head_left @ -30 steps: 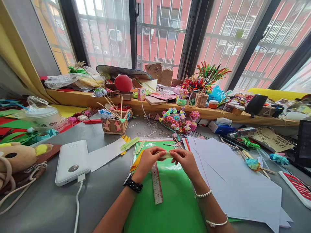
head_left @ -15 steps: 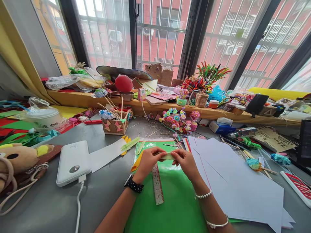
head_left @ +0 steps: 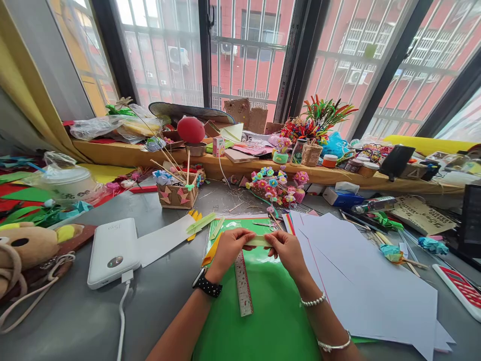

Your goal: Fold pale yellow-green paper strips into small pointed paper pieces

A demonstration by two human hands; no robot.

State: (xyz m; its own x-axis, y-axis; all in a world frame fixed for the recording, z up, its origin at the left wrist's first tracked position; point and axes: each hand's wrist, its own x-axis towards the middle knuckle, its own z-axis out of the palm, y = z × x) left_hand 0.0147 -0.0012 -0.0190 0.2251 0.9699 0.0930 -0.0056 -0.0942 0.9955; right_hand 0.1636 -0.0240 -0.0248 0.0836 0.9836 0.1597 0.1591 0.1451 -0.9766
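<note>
- At the hub of the clock, a pale green paper strip (head_left: 258,241) is stretching between both hands, above the green sheet (head_left: 263,321).
- At nine o'clock, the left hand (head_left: 230,248) is gripping one end of the strip, thumb and fingertips closing on it.
- At three o'clock, the right hand (head_left: 287,248) is pinching the other end the same way.
- At six o'clock, a ruler (head_left: 244,291) is lying on the green sheet, showing a red edge and a print too small to read.
- At nine o'clock, a white power bank (head_left: 110,250) is displaying small characters, apparently upside down; I cannot read them surely.
- Toward ten o'clock, a lidded white cup (head_left: 69,184) is bearing dark lettering, blurred under plastic.
- At eleven o'clock, a small pink-and-white carton (head_left: 218,147) is standing on the sill (head_left: 259,168), its label too small to read.
- At three o'clock, a yellowish sheet (head_left: 423,214) is carrying lines of dark writing, illegible here.
- At four o'clock, white papers (head_left: 370,296) are overlapping on the grey table (head_left: 67,313).
</note>
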